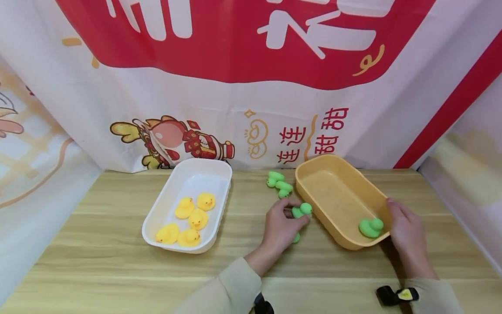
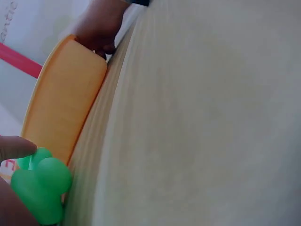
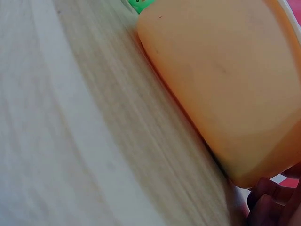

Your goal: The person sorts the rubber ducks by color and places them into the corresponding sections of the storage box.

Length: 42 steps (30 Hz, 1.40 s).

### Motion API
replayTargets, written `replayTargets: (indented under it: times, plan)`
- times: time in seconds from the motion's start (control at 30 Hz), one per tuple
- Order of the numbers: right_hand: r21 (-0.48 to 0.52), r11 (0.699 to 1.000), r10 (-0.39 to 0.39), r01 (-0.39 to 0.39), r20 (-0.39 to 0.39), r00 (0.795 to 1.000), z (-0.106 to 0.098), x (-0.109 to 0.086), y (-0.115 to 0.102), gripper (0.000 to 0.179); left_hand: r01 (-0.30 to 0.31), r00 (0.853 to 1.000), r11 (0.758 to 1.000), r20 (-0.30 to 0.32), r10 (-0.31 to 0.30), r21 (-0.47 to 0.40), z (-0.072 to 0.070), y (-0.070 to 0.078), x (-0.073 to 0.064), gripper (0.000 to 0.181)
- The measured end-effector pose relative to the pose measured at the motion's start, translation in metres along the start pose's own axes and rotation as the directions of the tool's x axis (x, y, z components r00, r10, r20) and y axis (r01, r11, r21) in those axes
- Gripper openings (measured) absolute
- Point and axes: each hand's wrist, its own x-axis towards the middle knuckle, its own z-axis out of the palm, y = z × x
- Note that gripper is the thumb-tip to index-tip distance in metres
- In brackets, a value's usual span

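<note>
My left hand [image 1: 279, 226] pinches a green toy duck [image 1: 301, 210] between thumb and fingers, just left of the orange tub [image 1: 333, 187]. In the left wrist view that duck [image 2: 44, 188] shows in front of the tub's outer wall. Partly hidden by the left hand, another green duck [image 1: 296, 238] lies on the table. Two more green ducks [image 1: 284, 187] rest near the tub's far left corner. Inside the tub, one green duck [image 1: 370, 227] sits at the near end. My right hand [image 1: 408, 233] grips the tub's right rim; its fingers [image 3: 270, 200] are curled at the tub's corner.
A white tub [image 1: 157, 205] with several yellow toy ducks [image 1: 197, 219] stands on the left of the wooden table [image 1: 98, 248]. Behind the table hangs a printed red and white cloth [image 1: 219, 48]. Pale cloth [image 1: 470, 174] borders the right side.
</note>
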Motion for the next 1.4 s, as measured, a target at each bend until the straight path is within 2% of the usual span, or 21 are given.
replayTargets:
  times: [0.23, 0.53, 0.63, 0.73, 0.9, 1.0, 1.03, 1.1, 1.17, 1.2, 1.33, 1.4]
  plan:
    - [-0.002, 1.0, -0.016, 0.016, -0.001, 1.0, 0.0, -0.001, -0.001, 0.068, -0.025, 1.0, 0.999, 0.005, 0.025, -0.026, 0.001, 0.019, 0.003, 0.031]
    - [-0.007, 1.0, -0.021, 0.021, 0.002, 1.0, -0.001, -0.001, -0.003, 0.069, -0.102, 0.994, 0.99, 0.019, 0.104, -0.096, -0.002, 0.043, 0.006, 0.031]
    - [-0.013, 1.0, -0.023, 0.023, 0.0, 1.0, -0.001, -0.001, -0.003, 0.068, -0.151, 0.986, 0.985, 0.06, 0.156, -0.083, 0.004, 0.053, 0.007, 0.032]
    - [-0.016, 1.0, -0.026, 0.026, 0.002, 1.0, -0.002, -0.001, -0.003, 0.069, -0.203, 0.971, 0.979, 0.118, 0.206, -0.034, 0.014, 0.06, 0.007, 0.03]
    - [-0.022, 0.999, -0.026, 0.026, 0.011, 1.0, -0.002, -0.001, -0.004, 0.069, -0.217, 0.951, 0.973, 0.242, 0.191, 0.084, 0.036, 0.063, 0.011, 0.026]
    - [-0.02, 1.0, -0.015, 0.015, 0.019, 1.0, -0.002, -0.002, -0.004, 0.07, -0.245, 0.927, 0.953, 0.331, 0.176, 0.178, 0.049, 0.063, 0.016, 0.024]
    - [-0.021, 1.0, -0.014, 0.014, 0.021, 1.0, -0.002, -0.002, -0.004, 0.07, -0.263, 0.917, 0.941, 0.358, 0.175, 0.213, 0.053, 0.062, 0.017, 0.024]
    - [-0.023, 1.0, -0.017, 0.017, 0.023, 1.0, -0.003, -0.002, -0.003, 0.07, -0.307, 0.898, 0.902, 0.406, 0.169, 0.303, 0.06, 0.06, 0.019, 0.024]
    - [-0.031, 0.999, -0.028, 0.028, 0.025, 0.999, -0.003, -0.002, -0.003, 0.07, -0.349, 0.884, 0.845, 0.442, 0.153, 0.406, 0.066, 0.059, 0.019, 0.025]
    - [-0.035, 0.999, -0.034, 0.035, 0.026, 0.999, -0.003, -0.002, -0.003, 0.07, -0.366, 0.879, 0.811, 0.455, 0.141, 0.457, 0.069, 0.059, 0.019, 0.025]
    - [-0.034, 0.998, -0.043, 0.044, 0.031, 0.999, -0.004, -0.001, -0.003, 0.069, -0.419, 0.869, 0.648, 0.488, 0.083, 0.636, 0.078, 0.063, 0.016, 0.023]
    - [-0.035, 0.998, -0.046, 0.048, 0.033, 0.998, -0.004, -0.001, -0.002, 0.069, -0.43, 0.867, 0.587, 0.494, 0.057, 0.686, 0.081, 0.064, 0.015, 0.023]
